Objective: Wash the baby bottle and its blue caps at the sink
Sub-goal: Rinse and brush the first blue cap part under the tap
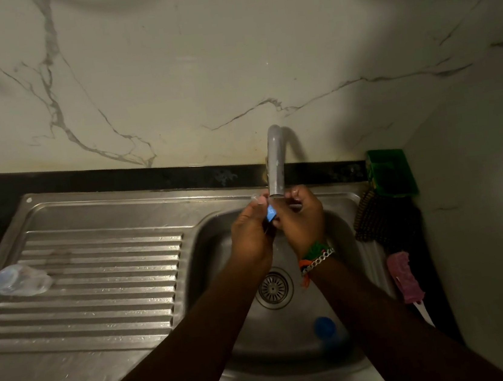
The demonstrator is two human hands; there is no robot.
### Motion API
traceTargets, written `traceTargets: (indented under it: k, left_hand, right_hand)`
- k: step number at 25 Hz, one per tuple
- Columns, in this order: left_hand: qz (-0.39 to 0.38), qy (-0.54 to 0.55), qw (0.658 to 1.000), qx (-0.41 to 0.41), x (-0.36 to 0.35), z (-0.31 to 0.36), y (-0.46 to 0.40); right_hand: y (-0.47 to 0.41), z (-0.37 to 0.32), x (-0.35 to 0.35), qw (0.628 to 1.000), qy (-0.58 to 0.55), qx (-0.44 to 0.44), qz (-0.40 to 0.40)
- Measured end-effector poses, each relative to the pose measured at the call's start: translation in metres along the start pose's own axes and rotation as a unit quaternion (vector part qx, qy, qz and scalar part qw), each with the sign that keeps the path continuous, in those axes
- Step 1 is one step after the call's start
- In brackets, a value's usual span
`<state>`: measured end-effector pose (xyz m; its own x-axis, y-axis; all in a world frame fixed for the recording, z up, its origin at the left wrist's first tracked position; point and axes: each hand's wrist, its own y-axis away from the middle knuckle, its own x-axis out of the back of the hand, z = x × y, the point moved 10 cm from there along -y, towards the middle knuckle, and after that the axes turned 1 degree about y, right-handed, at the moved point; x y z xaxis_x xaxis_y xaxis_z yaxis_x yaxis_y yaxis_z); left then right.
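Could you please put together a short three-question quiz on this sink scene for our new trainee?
1. True or false: the clear baby bottle lies on its side on the ribbed draining board.
2. Where is the loose blue cap? A) on the draining board B) in the sink basin, near its front C) on the counter by the green box
3. What do the left hand and right hand hold together, and where?

Key
1. True.
2. B.
3. A small blue piece, seemingly a cap, held between both hands just below the tap spout, above the basin.
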<state>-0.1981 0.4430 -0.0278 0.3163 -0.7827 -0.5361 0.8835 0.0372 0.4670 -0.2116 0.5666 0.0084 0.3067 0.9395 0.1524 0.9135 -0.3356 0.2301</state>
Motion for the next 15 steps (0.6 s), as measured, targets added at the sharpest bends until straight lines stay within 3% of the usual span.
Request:
traceTargets:
  k: [2,6,11,15]
  left_hand:
    - [-0.02,-0.036,0.999,-0.015,-0.004,-0.002,0.002]
    - [-0.01,0.005,1.0,0.002,0.001,0.0,-0.003]
    - [-0.075,-0.061,0.995,0.005,-0.011,-0.009,0.004]
    - [-0.047,-0.002,0.998,0.039,-0.001,-0.007,0.004]
  right_hand:
    - [-0.002,-0.002,0.011,0.999,0.007,0.013,0.041]
    - [0.001,0.01,-0.009,0.998,0.005,-0.025,-0.053]
    - [-0.003,0.015,0.012,0.998,-0.016,-0.042,0.031]
    - [-0.005,0.024,0.008,0.997,-0.029,-0.069,0.007]
